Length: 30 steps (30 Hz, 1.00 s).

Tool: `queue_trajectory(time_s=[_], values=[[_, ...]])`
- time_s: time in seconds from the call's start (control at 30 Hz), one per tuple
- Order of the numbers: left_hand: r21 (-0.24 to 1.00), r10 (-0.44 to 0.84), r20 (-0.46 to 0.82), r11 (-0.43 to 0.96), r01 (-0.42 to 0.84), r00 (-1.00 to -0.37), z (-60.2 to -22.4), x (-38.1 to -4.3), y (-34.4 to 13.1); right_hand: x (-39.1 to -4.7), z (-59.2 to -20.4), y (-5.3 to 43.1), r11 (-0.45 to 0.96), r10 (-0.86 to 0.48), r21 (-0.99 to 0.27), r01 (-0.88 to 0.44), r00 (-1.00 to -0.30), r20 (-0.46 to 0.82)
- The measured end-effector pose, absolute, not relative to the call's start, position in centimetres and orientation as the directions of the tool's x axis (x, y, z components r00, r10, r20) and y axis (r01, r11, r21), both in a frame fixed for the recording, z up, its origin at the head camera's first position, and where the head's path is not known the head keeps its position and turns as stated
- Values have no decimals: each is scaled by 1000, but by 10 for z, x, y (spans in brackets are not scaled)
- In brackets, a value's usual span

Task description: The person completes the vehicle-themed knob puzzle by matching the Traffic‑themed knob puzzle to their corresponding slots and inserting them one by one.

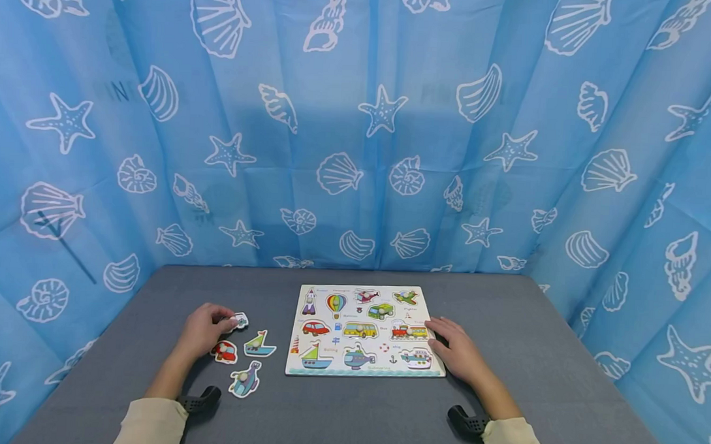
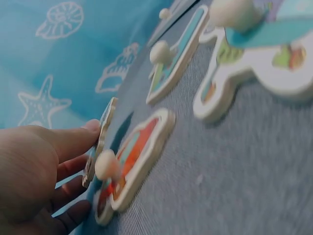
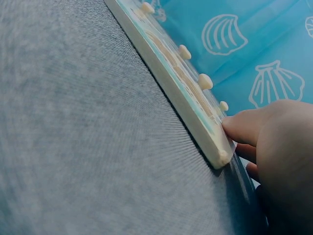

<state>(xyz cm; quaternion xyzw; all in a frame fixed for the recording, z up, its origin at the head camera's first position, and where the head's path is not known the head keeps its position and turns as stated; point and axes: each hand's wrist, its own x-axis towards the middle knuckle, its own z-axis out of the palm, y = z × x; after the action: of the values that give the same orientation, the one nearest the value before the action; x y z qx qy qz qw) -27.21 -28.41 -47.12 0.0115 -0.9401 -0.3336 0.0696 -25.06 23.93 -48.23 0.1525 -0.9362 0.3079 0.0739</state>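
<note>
My left hand (image 1: 205,328) pinches a small, mostly white puzzle piece (image 1: 241,320) between thumb and fingers. The left wrist view shows it tilted nearly edge-on, so its picture is hard to make out. Close to that hand lie a red car piece (image 1: 226,352), a sailboat piece (image 1: 260,346) and a blue submarine piece (image 1: 245,379), each with a round knob. On the right, my right hand (image 1: 453,349) touches the right edge of a white vehicle puzzle board (image 1: 386,301). In the right wrist view its thumb (image 3: 239,127) meets the board near a corner.
The board carries several vehicle pictures, among them a yellow bus (image 1: 360,330) and a train (image 1: 409,331); several have knobs. Grey cloth (image 1: 348,418) covers the table. A blue curtain (image 1: 344,208) with white shells hangs behind and along both sides.
</note>
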Motion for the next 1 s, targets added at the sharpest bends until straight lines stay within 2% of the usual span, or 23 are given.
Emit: queue_trajectory(time_s=[0.43, 1.0], values=[[653, 16, 201, 743, 146, -979, -448, -274, -252, -249, -479, 238, 759, -239, -563, -327, -944, 227], [672, 40, 286, 704, 230, -957, -426, -258, -184, -249, -480, 237, 759, -234, -561, -330, -943, 238]])
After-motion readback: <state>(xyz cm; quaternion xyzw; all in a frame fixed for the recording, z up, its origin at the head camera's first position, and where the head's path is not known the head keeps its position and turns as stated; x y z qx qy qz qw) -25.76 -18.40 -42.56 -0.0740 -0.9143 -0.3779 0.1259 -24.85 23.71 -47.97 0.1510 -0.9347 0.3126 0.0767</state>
